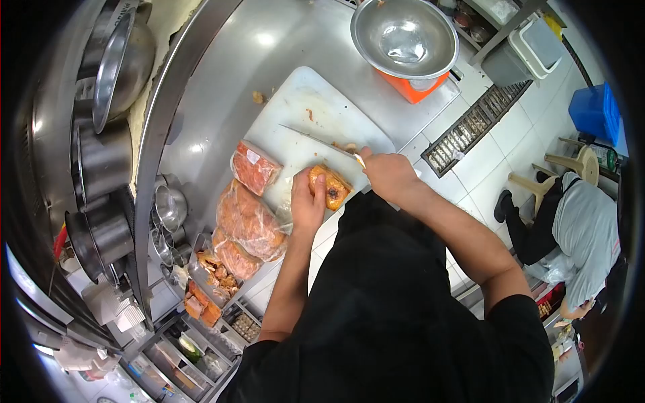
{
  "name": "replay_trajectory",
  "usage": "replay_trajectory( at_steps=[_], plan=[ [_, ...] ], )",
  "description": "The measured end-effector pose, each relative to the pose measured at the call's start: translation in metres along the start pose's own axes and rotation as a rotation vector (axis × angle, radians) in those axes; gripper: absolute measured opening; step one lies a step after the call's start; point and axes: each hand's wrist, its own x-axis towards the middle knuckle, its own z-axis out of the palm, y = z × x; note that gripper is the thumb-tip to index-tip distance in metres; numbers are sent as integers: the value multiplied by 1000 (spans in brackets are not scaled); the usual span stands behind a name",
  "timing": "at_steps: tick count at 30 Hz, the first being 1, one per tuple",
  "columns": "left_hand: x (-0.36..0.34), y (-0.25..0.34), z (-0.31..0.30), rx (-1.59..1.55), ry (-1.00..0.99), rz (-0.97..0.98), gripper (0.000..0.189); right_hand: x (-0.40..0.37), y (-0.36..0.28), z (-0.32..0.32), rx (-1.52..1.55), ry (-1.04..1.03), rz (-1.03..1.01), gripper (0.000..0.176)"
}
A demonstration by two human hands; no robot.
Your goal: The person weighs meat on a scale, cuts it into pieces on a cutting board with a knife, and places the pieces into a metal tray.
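My left hand (309,201) is closed around a browned chunk of roasted meat (334,191) at the near edge of a white cutting board (316,94). The handle of a long kitchen knife (312,138) is in my right hand (388,176), and its blade lies out over the board, pointing to the far left. The blade is apart from the meat. Small brown scraps (346,146) are beside the blade. Left of my left hand, plastic-wrapped packs of reddish meat (255,168) and a larger wrapped pack (245,216) rest on and beside the board.
A steel bowl (404,40) sits above an orange container (415,87) at the table's far right. Pots (104,161) line the left shelf. A tray of meat pieces (218,274) is at lower left. Another person (584,228) is bent over at right, near a floor drain (476,127).
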Motion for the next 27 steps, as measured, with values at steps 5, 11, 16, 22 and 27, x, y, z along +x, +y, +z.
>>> replay_trajectory(
  at_steps=[5, 11, 16, 22, 27],
  plan=[
    [3, 14, -2, 124, 8, 13, 40, -49, -14, -5, 43, -40, 1, 24],
    [1, 23, 8, 181, 67, -34, 36, -95, -27, -27, 112, -208, 135, 19],
    [5, 21, 8, 175, 58, 15, 35, -92, -37, -29, 81, -240, 174, 13],
    [7, 20, 7, 165, 36, 8, 35, -52, -36, 8, 136, -109, 104, 15],
    [7, 17, 9, 152, 54, -9, 35, -54, -27, 5, 143, -151, 71, 14]
  ],
)
